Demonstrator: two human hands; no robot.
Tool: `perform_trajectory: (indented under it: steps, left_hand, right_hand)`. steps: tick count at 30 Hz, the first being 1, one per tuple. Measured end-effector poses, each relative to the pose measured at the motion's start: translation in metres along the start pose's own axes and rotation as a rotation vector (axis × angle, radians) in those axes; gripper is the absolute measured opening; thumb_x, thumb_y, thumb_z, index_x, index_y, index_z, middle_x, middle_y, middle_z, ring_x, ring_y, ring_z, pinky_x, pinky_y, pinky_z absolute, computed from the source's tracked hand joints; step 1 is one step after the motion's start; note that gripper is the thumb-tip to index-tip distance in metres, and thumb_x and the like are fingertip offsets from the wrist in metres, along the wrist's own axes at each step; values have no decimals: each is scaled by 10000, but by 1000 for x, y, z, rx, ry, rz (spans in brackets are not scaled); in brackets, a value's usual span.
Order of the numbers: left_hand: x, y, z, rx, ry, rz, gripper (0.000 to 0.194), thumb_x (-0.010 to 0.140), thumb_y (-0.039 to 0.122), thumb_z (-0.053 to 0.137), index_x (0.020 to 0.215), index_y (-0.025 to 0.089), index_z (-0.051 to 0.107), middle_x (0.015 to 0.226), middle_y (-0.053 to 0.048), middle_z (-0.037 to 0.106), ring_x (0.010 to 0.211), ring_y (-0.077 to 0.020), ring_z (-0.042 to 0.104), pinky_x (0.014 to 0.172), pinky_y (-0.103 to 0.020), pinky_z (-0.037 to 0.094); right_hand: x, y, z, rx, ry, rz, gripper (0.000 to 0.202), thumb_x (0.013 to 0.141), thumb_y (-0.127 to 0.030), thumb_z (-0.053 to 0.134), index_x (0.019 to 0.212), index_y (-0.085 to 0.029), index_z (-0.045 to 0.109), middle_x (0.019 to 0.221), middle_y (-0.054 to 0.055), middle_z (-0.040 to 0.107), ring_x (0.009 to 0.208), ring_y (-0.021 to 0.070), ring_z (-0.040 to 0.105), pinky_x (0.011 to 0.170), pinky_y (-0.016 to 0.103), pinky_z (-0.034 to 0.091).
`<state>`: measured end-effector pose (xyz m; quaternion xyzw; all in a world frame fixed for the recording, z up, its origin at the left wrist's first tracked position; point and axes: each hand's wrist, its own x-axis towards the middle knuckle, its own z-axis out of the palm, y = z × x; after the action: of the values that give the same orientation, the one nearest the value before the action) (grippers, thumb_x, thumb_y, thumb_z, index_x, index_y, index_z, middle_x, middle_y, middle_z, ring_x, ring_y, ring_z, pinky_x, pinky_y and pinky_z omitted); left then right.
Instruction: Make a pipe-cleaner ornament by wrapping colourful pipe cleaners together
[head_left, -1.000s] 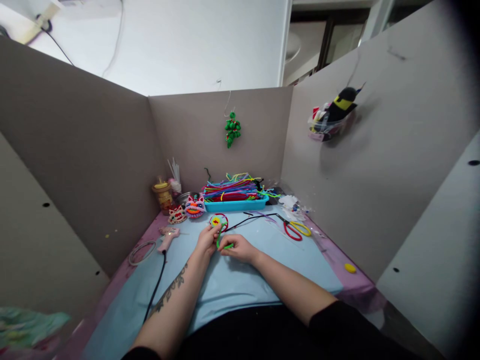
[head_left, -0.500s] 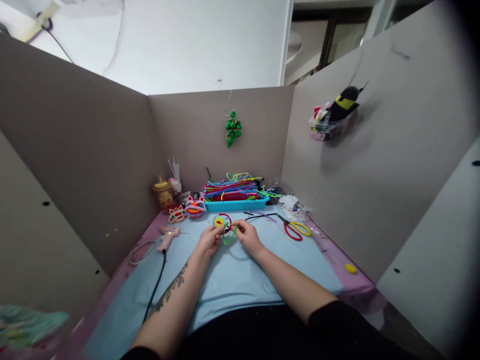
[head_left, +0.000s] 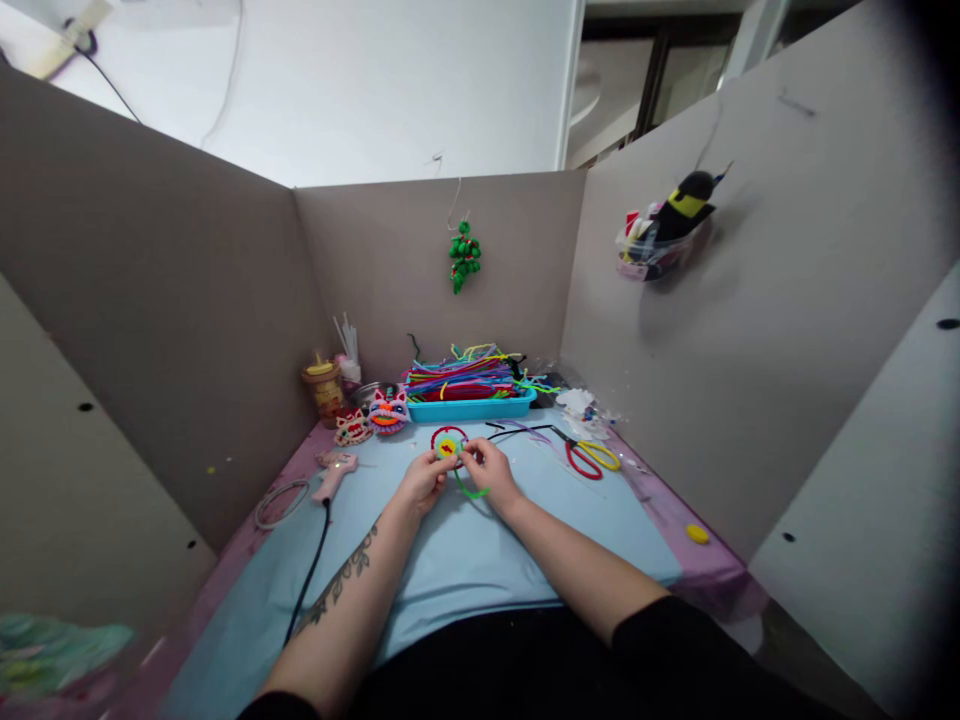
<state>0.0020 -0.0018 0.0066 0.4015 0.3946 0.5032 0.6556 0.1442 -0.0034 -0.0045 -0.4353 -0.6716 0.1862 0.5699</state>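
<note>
Between my hands, above the blue table cover, is a small round pipe-cleaner piece [head_left: 448, 448] with a yellow middle, a red mark and a red outer ring. My left hand [head_left: 426, 482] pinches its lower left edge. At its right edge, my right hand [head_left: 489, 472] has its fingers closed on the same piece. A bright green pipe cleaner [head_left: 471, 490] hangs below it, its free end curving right under my right hand. My fingertips hide where the green strand joins the ring.
A blue tray [head_left: 472, 408] heaped with pipe cleaners stands at the back. Red-and-yellow scissors [head_left: 589, 458] lie on the right, a pink glue gun [head_left: 334, 478] with its black cord on the left. Two lion-head figures [head_left: 388, 412] sit left of the tray. Grey panels enclose three sides.
The round piece has shifted slightly right and turned more toward me. The green pipe cleaner's loop has opened, and its end now trails to the lower right.
</note>
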Motion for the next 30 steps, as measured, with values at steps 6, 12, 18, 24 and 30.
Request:
perform_trajectory:
  steps: [6,12,18,24,30]
  left_hand:
    - [-2,3,3,-48,41,-10,302,602,316,784,697,135,562,454,74,413,357,-13,314,339,-153,187]
    - [-4,4,4,-64,27,-38,323,598,316,788,725,134,553,486,71,441,356,-7,327,335,-146,180]
    - [-5,5,4,-85,9,-71,304,623,297,774,742,132,549,525,71,459,356,3,346,330,-119,208]
    - [-3,3,3,-98,-4,-76,304,626,297,774,747,134,547,524,75,451,357,6,345,323,-107,205]
    - [-4,2,3,-110,10,-66,340,574,294,808,713,127,547,536,65,455,379,5,354,332,-103,238]
  right_hand:
    - [-1,2,1,-30,28,9,116,782,-305,542,766,-202,593,748,7,625,689,154,512,662,270,409]
    - [1,0,-1,-63,58,-43,104,778,-273,543,775,-200,618,775,19,646,719,164,528,705,289,418]
    - [0,-1,-1,-48,48,-73,123,785,-256,529,810,-196,633,788,29,649,710,161,546,699,289,432]
    - [0,1,-1,-59,53,-108,123,788,-248,533,806,-200,644,797,36,655,759,173,559,714,298,437]
    - [0,1,-2,-90,42,-125,117,795,-226,535,738,-207,634,742,27,642,748,176,550,713,295,422]
